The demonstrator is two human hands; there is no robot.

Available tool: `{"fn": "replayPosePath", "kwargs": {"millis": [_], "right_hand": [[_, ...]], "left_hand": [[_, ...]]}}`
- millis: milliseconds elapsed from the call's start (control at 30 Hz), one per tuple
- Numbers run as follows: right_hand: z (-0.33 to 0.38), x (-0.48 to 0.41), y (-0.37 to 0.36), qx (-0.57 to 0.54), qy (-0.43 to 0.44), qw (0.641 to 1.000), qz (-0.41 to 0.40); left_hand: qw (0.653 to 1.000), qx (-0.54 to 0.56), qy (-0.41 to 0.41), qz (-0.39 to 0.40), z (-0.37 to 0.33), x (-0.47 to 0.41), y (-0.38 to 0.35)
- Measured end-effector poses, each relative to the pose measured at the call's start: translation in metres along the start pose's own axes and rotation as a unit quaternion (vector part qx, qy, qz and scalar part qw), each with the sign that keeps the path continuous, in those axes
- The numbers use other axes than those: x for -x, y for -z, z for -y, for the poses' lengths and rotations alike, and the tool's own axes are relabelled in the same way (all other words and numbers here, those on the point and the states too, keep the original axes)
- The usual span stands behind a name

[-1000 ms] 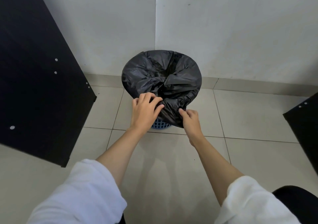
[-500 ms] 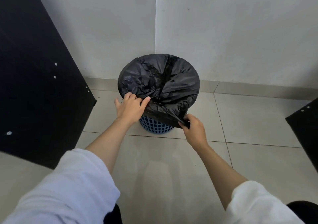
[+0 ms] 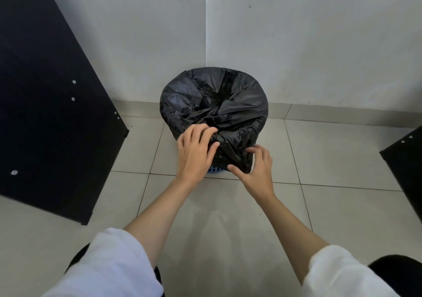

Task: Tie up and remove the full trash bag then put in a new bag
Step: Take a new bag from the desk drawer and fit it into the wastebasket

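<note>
At frame centre, the trash bag [image 3: 213, 104] is still lining the blue bin [image 3: 215, 170]; the left grip [image 3: 196, 150] is clutching its near rim, while the right grip [image 3: 255, 166], pinching before, is spreading open beside the flap, probably regrasping.

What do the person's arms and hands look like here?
The left hand and right hand are bare: no gloves, rings or watch visible. The forearms are bare too, with loose white sleeves pushed up near the elbows.

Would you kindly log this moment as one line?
left hand: grips bag rim | right hand: touches hanging edge | bag: on bin, untied
</note>
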State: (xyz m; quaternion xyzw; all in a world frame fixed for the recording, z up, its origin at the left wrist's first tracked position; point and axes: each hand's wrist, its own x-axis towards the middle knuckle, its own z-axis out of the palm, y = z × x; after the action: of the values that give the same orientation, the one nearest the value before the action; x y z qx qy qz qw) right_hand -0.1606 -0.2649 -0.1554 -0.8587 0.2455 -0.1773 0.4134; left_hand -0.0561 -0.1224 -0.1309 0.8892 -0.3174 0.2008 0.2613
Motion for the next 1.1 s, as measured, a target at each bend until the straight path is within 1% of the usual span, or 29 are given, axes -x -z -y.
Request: {"fn": "replayPosePath", "kwargs": {"millis": [67,100,233,333,400,467,500,567,700,833,933,967,1033,1100], "right_hand": [[0.004,-0.001,-0.005,-0.018,-0.007,1.0,0.011],[0.007,-0.003,-0.008,-0.021,-0.013,1.0,0.014],[0.017,-0.017,-0.015,-0.028,-0.041,0.999,0.017],[0.015,-0.017,-0.01,-0.088,-0.053,0.994,0.039],[0.012,-0.016,-0.003,-0.171,-0.08,0.979,0.08],[0.012,-0.015,0.004,-0.265,-0.119,0.949,0.123],[0.013,-0.016,0.007,-0.294,-0.135,0.936,0.14],[0.013,-0.019,0.012,-0.318,-0.159,0.92,0.163],[0.008,-0.023,0.013,-0.371,-0.208,0.889,0.17],[0.003,-0.026,0.015,-0.381,-0.22,0.88,0.181],[0.0,-0.032,0.015,-0.407,-0.237,0.867,0.162],[-0.001,-0.034,0.015,-0.418,-0.245,0.861,0.155],[0.0,-0.037,0.013,-0.432,-0.254,0.853,0.144],[0.001,-0.04,0.011,-0.431,-0.252,0.856,0.13]], "left_hand": [[0.995,0.062,0.08,0.0,-0.008,0.008,0.002],[0.991,0.083,0.106,0.007,-0.009,0.01,0.001],[0.982,0.13,0.139,0.018,-0.009,0.011,0.0],[0.963,0.19,0.191,0.021,-0.016,0.015,-0.002],[0.94,0.239,0.243,0.034,-0.023,0.018,-0.008],[0.909,0.293,0.291,0.053,-0.033,0.019,-0.015],[0.89,0.324,0.317,0.058,-0.038,0.019,-0.019],[0.853,0.369,0.365,0.056,-0.047,0.015,-0.022],[0.818,0.396,0.412,0.065,-0.062,0.006,-0.021],[0.79,0.373,0.479,0.089,-0.062,-0.01,-0.028],[0.736,0.43,0.507,0.13,-0.057,-0.017,-0.032],[0.728,0.441,0.506,0.139,-0.055,-0.018,-0.032],[0.728,0.449,0.498,0.142,-0.055,-0.018,-0.031],[0.725,0.459,0.494,0.14,-0.054,-0.017,-0.032]]}}
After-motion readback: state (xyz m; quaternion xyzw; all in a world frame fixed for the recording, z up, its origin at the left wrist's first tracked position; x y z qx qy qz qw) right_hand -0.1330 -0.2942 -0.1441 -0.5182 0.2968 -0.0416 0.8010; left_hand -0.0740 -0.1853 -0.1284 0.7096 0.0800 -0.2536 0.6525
